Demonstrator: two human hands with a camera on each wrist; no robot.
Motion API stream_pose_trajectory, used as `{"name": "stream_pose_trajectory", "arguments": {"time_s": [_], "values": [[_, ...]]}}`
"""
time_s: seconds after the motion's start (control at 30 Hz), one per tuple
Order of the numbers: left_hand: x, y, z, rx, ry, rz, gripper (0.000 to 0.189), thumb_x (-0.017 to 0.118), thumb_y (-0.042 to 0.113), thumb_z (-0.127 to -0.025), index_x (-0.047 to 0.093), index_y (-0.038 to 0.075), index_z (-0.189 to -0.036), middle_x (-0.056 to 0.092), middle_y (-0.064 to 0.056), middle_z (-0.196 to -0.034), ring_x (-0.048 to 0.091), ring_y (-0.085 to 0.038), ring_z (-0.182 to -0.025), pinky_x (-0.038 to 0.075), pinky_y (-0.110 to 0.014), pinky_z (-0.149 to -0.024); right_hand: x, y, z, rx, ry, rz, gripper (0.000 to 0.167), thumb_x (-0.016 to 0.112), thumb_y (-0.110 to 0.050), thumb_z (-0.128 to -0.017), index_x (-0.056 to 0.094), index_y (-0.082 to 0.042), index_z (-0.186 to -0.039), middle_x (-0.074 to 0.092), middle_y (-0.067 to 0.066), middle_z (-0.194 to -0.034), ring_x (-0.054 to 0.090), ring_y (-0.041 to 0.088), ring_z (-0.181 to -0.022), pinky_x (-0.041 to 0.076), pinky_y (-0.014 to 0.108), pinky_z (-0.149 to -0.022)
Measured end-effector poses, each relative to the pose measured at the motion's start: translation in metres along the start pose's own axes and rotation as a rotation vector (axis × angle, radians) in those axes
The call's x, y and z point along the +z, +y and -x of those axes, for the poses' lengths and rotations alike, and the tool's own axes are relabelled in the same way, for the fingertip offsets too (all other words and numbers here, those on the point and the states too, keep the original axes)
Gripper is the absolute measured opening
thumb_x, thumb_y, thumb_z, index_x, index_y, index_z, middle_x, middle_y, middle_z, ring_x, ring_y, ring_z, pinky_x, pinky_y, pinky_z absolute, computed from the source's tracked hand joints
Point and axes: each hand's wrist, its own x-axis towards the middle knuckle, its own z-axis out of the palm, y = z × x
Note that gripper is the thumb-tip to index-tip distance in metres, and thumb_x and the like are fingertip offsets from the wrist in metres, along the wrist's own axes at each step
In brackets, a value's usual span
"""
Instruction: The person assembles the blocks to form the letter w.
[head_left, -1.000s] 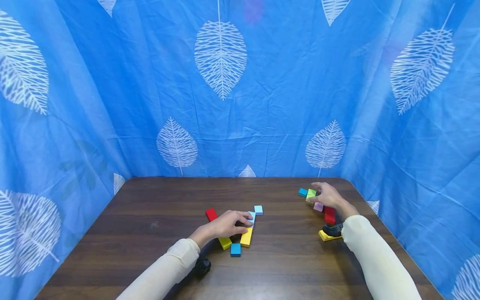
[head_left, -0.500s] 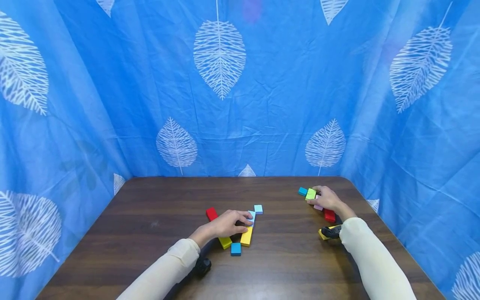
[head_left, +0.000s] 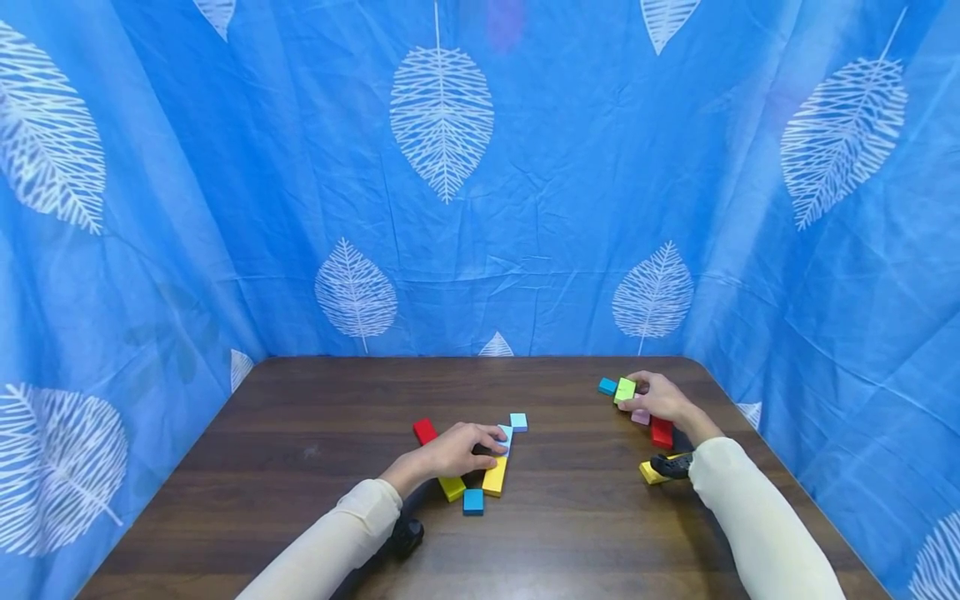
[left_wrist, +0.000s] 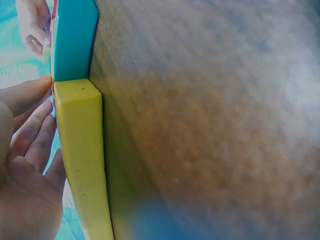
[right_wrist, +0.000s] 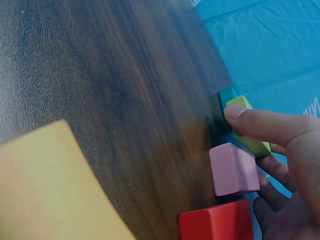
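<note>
My left hand (head_left: 457, 448) rests over the row of blocks at the table's middle. Its fingertips lie on a light blue block (head_left: 507, 434); its thumb is near a yellow-orange block (head_left: 494, 477). Seen from the left wrist, the fingers look relaxed beside a blue block (left_wrist: 75, 40) and a yellow block (left_wrist: 82, 150). At the far right, my right hand (head_left: 660, 397) pinches a light green block (head_left: 625, 390) between thumb and fingers. Below the green block in the right wrist view stand a pink block (right_wrist: 232, 170) and a red block (right_wrist: 220, 222).
Beside the green block sits a small blue block (head_left: 607, 386). A yellow block (head_left: 651, 473) lies under the right wrist. Around the left hand are another red block (head_left: 424, 430), a blue block (head_left: 473, 502) and a pale blue block (head_left: 518, 422). A blue leaf-print cloth (head_left: 525, 208) surrounds the table.
My right hand's fingers have closed around the light green block, which now sits slightly apart from the small blue block. My left hand has stayed in place.
</note>
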Motion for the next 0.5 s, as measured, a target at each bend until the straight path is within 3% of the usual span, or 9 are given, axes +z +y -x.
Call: {"name": "stream_pose_trajectory", "arguments": {"time_s": [0.27,0.5], "values": [[0.001,-0.002,-0.001,-0.003,0.001,0.009,0.031,0.071,0.016,-0.1,0.074,0.008,-0.13,0.06,0.0,-0.144,0.053,-0.024,-0.135,0.042,-0.04,-0.112,-0.004,-0.012,0.001,-0.039,-0.007,0.013,0.075,0.083,-0.027,-0.089,0.047,0.007,-0.146,0.052,0.032,-0.136,0.049,0.047,-0.123,0.044,0.063,-0.102],[0.001,-0.003,-0.001,0.0,0.002,0.005,0.031,0.072,0.016,-0.1,0.074,0.008,-0.13,0.061,0.0,-0.143,0.053,-0.023,-0.135,0.042,-0.04,-0.112,0.001,-0.028,0.006,-0.159,-0.016,0.064,0.069,0.085,-0.025,-0.087,0.053,0.006,-0.141,0.056,0.028,-0.13,0.055,0.045,-0.118,0.049,0.058,-0.096]]}}
